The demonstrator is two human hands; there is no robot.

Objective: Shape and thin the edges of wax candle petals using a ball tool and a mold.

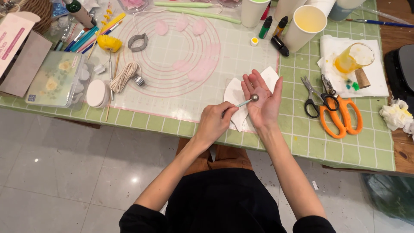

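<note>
Head view, single entry. We logged the left hand (212,123) clenched around the slim metal shaft of a ball-ended tool (246,102). Its round tip was set against the palm of the right hand (262,100). That hand lay released, palm up and fingers spread, gripping nothing. We could not tell whether a thin piece of material sat between ball and palm. Both hands hovered over a white sheet (233,92) at the near edge of a translucent ringed mat (241,56), which lay on a green gridded table cover (302,133). On the ringed mat we noted flat pink petal shapes (199,71), a coil of pale cord (124,77) and a grey ring cutter (138,42). To the right lay black-handled scissors (311,98) just beside orange-handled scissors (343,116). A tipped glass (353,58) with yellow residue rested on a paper towel. Paper cups (305,26) and small dye bottles (279,45) stood at the far edge, and a clear plastic box (56,80) sat at the left. We judged the step in hand to be pressing or rolling with the ball tip in the cupped palm. In our judgement, further work would call for light, even pressure and a steady open palm.
</note>
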